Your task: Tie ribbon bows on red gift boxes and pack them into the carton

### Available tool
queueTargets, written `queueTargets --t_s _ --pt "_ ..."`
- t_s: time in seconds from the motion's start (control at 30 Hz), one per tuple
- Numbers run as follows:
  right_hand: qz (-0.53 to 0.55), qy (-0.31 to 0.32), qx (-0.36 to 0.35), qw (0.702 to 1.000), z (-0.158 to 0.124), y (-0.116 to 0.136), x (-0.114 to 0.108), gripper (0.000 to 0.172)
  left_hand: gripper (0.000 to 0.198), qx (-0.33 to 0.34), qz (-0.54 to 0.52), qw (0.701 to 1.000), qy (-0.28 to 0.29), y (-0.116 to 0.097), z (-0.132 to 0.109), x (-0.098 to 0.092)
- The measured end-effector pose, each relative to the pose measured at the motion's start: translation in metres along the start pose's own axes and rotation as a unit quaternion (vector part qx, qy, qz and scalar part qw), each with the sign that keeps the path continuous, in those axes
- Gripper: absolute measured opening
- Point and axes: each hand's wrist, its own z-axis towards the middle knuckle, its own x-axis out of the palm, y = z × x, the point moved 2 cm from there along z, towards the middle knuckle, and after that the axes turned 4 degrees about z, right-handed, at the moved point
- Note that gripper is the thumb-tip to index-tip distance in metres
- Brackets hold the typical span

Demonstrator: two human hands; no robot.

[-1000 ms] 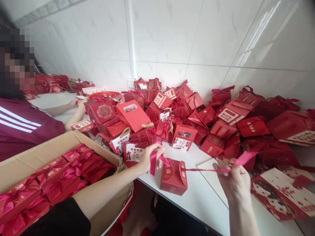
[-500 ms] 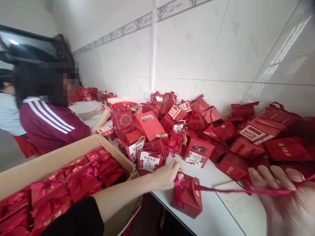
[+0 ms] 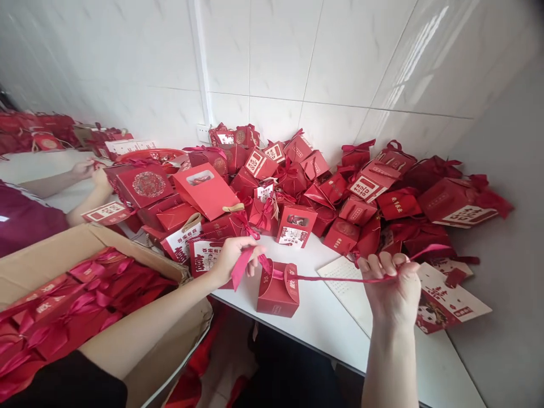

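A small red gift box [image 3: 277, 294] stands upright near the table's front edge, its top flaps folded together. A dark pink ribbon [image 3: 335, 279] threads through the flaps and stretches out to both sides. On the left, my left hand [image 3: 238, 258] is closed on one end of it, just beside the box, with a short tail hanging below the fingers. My right hand [image 3: 391, 277] is closed around the other end, well to the right, and the ribbon runs taut between it and the box. Its loose tip sticks out past my thumb.
Many red gift boxes and bags [image 3: 293, 175] are heaped along the tiled wall. A cardboard carton [image 3: 187, 277] of ribboned boxes stands at the left. Paper [image 3: 344, 283] and flat printed card [image 3: 454, 294] lie at the right. A co-worker's hands [image 3: 91, 173] are at the far left.
The view has swung to the right and down. Both hands keep hold of the ribbon. The box has come to stand more squarely on the table.
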Motion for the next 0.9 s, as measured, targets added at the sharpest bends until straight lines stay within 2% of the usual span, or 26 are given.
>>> queueTargets --t_s 0.1,0.13,0.2,0.27,0.3,0.37,0.43,0.53,0.63,0.7,0.83,0.9 --pt "-0.084 0.002 -0.041 0.996 -0.001 -0.007 0.000 0.034 0.036 0.072 0.160 0.984 -0.034 -0.019 -0.002 -0.015" --pt "-0.109 -0.001 -0.054 0.993 -0.001 -0.009 0.000 0.033 0.036 0.094 0.234 0.967 -0.037 -0.025 -0.002 -0.021" --pt "-0.159 -0.022 -0.065 0.985 0.000 -0.012 0.000 0.030 0.035 0.123 0.383 0.914 -0.052 -0.041 -0.002 -0.035" --pt "-0.243 -0.060 -0.073 0.965 0.002 -0.012 0.003 0.027 0.036 0.102 0.479 0.870 -0.055 -0.058 0.000 -0.046" --pt "-0.297 -0.079 -0.083 0.948 0.004 -0.012 0.006 0.025 0.038 0.074 0.497 0.864 -0.038 -0.067 0.002 -0.049" --pt "-0.398 -0.105 -0.106 0.905 0.006 -0.009 0.015 0.023 0.044 0.013 0.489 0.872 0.013 -0.084 0.008 -0.051" --pt "-0.464 -0.114 -0.123 0.870 0.008 -0.005 0.027 0.021 0.047 -0.009 0.472 0.881 0.025 -0.100 0.013 -0.048" --pt "-0.511 -0.100 -0.105 0.847 0.006 -0.001 0.036 0.022 0.052 -0.011 0.473 0.881 0.024 -0.111 0.017 -0.042" --pt "-0.540 -0.088 -0.081 0.833 0.004 0.004 0.027 0.028 0.054 -0.028 0.479 0.874 0.075 -0.104 0.013 -0.041" --pt "-0.520 -0.093 -0.074 0.846 0.003 0.007 0.013 0.030 0.054 -0.037 0.495 0.862 0.104 -0.096 0.010 -0.043" --pt "-0.321 -0.095 -0.062 0.940 0.006 0.014 -0.009 0.036 0.053 -0.028 0.532 0.836 0.129 -0.089 0.008 -0.045" --pt "-0.225 -0.083 -0.049 0.970 0.008 0.023 -0.014 0.039 0.051 -0.038 0.541 0.829 0.134 -0.088 0.010 -0.042"
